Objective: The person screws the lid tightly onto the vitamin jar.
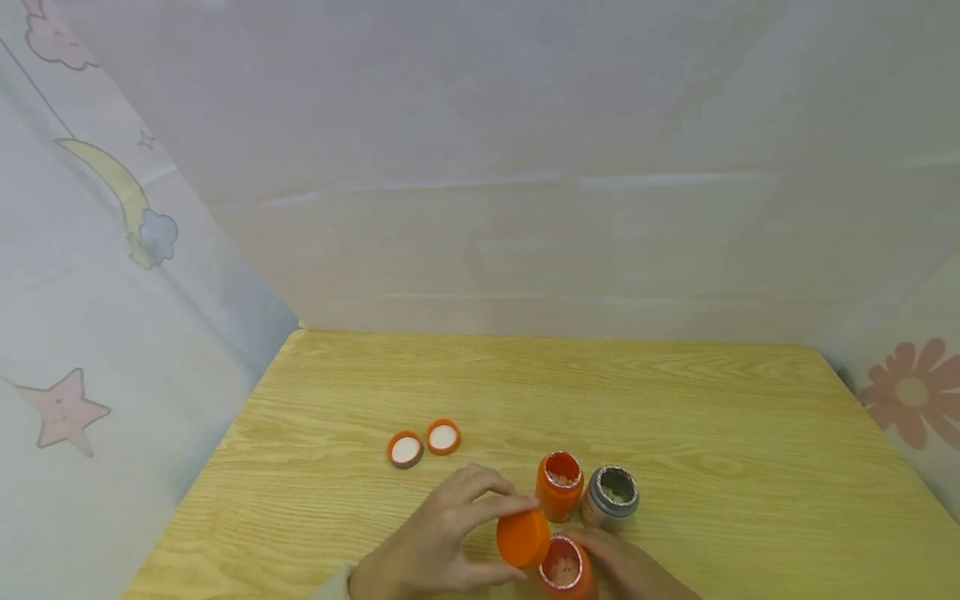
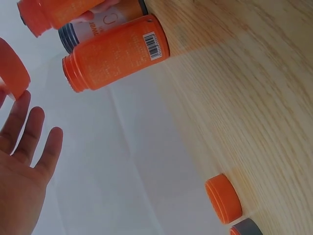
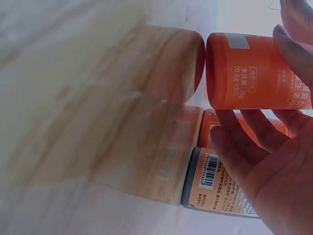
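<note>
My left hand [image 1: 442,533] pinches an orange screw lid [image 1: 522,539] between thumb and fingers, beside the mouth of an uncapped orange bottle [image 1: 583,587]. Around that bottle my right hand [image 1: 628,567] curls its fingers; the right wrist view shows the bottle's printed side [image 3: 259,73] between thumb and fingers. Small pale pieces lie inside it. Just beyond stands a second orange bottle [image 1: 558,500], uncapped, with torn foil round its rim. To its right is a grey bottle [image 1: 606,518], also uncapped with a torn foil rim.
Two removed lids lie on the wood-grain table [image 1: 345,375] left of the bottles, white liners up: an orange lid [image 1: 453,448] and a grey-and-orange lid [image 1: 405,463]. A pale cloth backdrop [image 1: 510,208] rises behind the table, with printed cloth at both sides.
</note>
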The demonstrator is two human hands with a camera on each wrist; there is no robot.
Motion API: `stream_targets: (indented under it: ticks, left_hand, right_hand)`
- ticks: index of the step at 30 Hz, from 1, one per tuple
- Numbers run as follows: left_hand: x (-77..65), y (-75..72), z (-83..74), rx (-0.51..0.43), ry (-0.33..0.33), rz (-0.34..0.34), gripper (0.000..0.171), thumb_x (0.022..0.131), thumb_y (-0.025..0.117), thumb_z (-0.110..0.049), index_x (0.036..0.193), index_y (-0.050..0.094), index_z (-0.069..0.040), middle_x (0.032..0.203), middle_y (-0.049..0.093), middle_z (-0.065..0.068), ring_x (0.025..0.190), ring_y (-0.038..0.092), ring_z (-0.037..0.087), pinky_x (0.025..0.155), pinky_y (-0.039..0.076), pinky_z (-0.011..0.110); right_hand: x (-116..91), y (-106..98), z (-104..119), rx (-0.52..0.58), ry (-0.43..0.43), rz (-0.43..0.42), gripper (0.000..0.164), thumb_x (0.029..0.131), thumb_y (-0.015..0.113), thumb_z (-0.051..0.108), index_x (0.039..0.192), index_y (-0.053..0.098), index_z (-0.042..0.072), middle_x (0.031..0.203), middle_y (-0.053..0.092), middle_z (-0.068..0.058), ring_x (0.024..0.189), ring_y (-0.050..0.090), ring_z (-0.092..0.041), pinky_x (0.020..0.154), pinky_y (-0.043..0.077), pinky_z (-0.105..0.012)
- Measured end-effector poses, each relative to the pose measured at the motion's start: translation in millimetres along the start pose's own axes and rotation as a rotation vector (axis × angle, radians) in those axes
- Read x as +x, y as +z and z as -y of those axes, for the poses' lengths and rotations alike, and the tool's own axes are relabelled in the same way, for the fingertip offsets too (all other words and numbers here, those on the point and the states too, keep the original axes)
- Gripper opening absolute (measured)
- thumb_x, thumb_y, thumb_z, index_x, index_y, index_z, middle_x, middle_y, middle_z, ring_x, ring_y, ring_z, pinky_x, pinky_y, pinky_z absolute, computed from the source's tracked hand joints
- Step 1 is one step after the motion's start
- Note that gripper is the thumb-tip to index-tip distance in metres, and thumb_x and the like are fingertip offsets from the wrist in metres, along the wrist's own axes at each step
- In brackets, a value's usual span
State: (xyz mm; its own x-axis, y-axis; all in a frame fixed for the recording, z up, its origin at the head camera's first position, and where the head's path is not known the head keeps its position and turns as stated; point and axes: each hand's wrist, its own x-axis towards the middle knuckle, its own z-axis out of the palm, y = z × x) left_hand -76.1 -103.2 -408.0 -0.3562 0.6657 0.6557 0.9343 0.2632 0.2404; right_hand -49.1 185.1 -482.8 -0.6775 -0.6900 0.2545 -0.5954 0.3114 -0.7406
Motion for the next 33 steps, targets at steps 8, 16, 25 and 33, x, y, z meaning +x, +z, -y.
stream_targets:
  ticks: [8,16,25,33]
  left_hand:
    - [-0.1,2.6,-3.0,-0.010,-0.012,0.005,0.063,0.077,0.085,-0.040,0.129,0.061,-0.014,0.117,0.063,-0.005,0.108,0.056,0.007,0.099,0.042,0.017]
    - [-1.6,5.1,-3.2,-0.022,0.013,0.028,0.064,0.076,0.085,-0.043,0.128,0.063,-0.013,0.117,0.063,-0.005,0.110,0.055,0.008,0.100,0.043,0.018]
    - [-3.0,8.7,-5.8,-0.029,-0.030,0.083,0.062,0.078,0.082,-0.046,0.130,0.063,-0.018,0.114,0.063,-0.009,0.107,0.054,0.005,0.099,0.040,0.015]
    - [-3.1,10.3,-5.5,-0.034,-0.032,0.093,0.060,0.078,0.081,-0.047,0.128,0.064,-0.017,0.112,0.063,-0.010,0.105,0.054,0.004,0.098,0.040,0.014]
  right_hand:
    - [5.4,-0.8,10.1,-0.076,-0.053,-0.037,0.064,0.084,0.078,0.030,0.141,0.049,0.022,0.132,0.061,0.007,0.117,0.057,-0.007,0.093,0.051,-0.027]
    - [7.8,-0.4,8.9,-0.105,-0.069,-0.043,0.062,0.084,0.078,0.030,0.139,0.051,0.022,0.130,0.063,0.006,0.116,0.060,-0.007,0.092,0.052,-0.028]
    - [10.2,2.6,9.4,-0.131,-0.094,-0.077,0.061,0.083,0.079,0.033,0.138,0.053,0.023,0.128,0.064,0.008,0.113,0.060,-0.007,0.091,0.053,-0.027]
    - [10.2,3.5,2.7,-0.162,-0.168,-0.091,0.062,0.084,0.078,0.035,0.138,0.053,0.019,0.126,0.065,0.003,0.112,0.061,-0.008,0.090,0.054,-0.027]
